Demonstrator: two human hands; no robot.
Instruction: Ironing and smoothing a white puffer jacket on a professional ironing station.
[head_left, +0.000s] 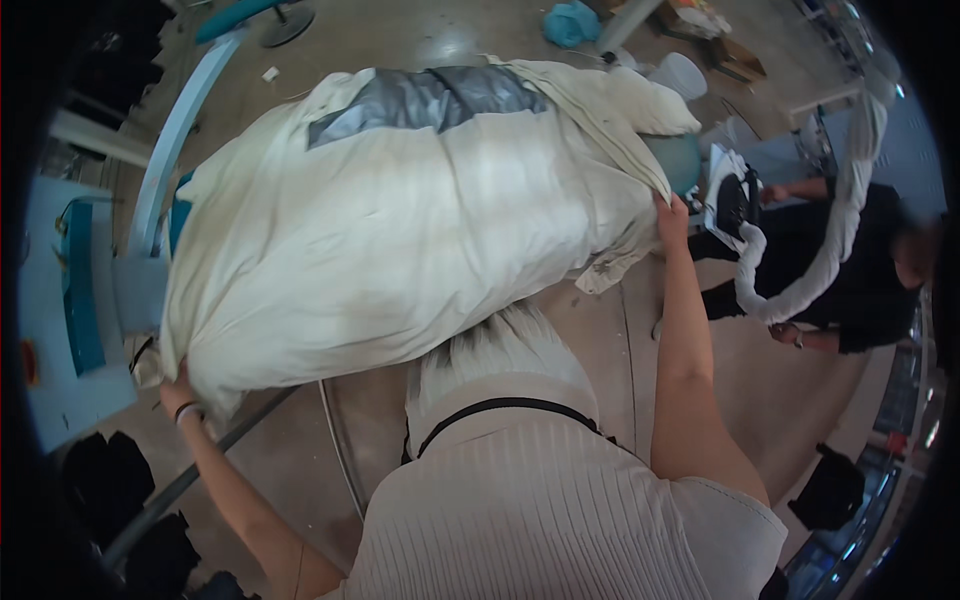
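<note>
gripping white cloth [380, 240] at near-L corner w/ L hand [177, 388] | spread wide ahead betw. hands, prob. soft, limp, light but bulky | gripping R edge w/ R hand [672, 210]; best held by edges/corners | showing silver-grey sheet [425, 102] at far side

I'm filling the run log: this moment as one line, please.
left hand: holding cream cloth at left; right hand: holding its right edge; grey sheet: showing at far side; co-worker: at right
</note>
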